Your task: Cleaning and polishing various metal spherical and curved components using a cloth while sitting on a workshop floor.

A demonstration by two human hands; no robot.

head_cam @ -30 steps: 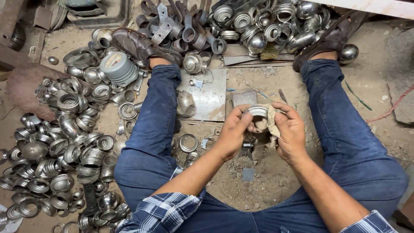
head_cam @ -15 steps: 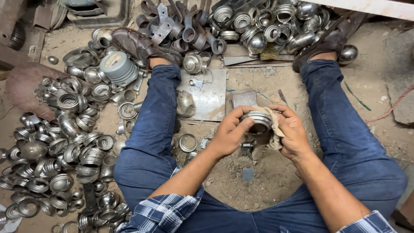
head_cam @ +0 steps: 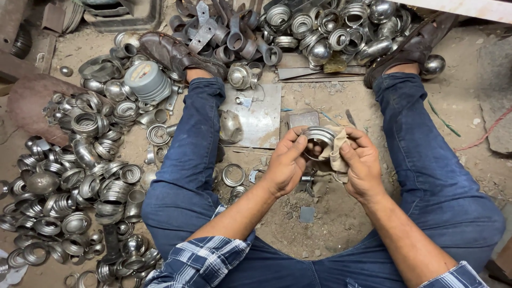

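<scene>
Seated worker, seen from above, legs spread on a dirt floor (head_cam: 469, 101). The near edge cuts off the torso; only the plaid sleeves (head_cam: 205, 261) and forearms show. The large heap of ribbed metal rings (head_cam: 69, 181) at left runs out of view at the left and near edges, so its extent cannot be told. A second pile of rings and brackets (head_cam: 298, 29) lies at the far side between the two shoes, its far part cropped. A flat steel plate (head_cam: 261, 117) lies between the legs, far of the hands, partly covered by the left thigh. Small parts directly under the hands are mostly hidden and hard to identify.

The ribbed metal ring (head_cam: 318, 140) is held above the ground between the knees, just near of the plate. It is round, dull silver, with stepped ridges on its outer wall and an open, dark centre tipped toward the viewer. The left hand (head_cam: 285, 162) grips its left rim, fingers curled over the top and thumb at the near side. The right hand (head_cam: 362, 162) is closed on a beige rag (head_cam: 335, 152), pressing it against the ring's right side; the rag hides that part of the rim.
</scene>
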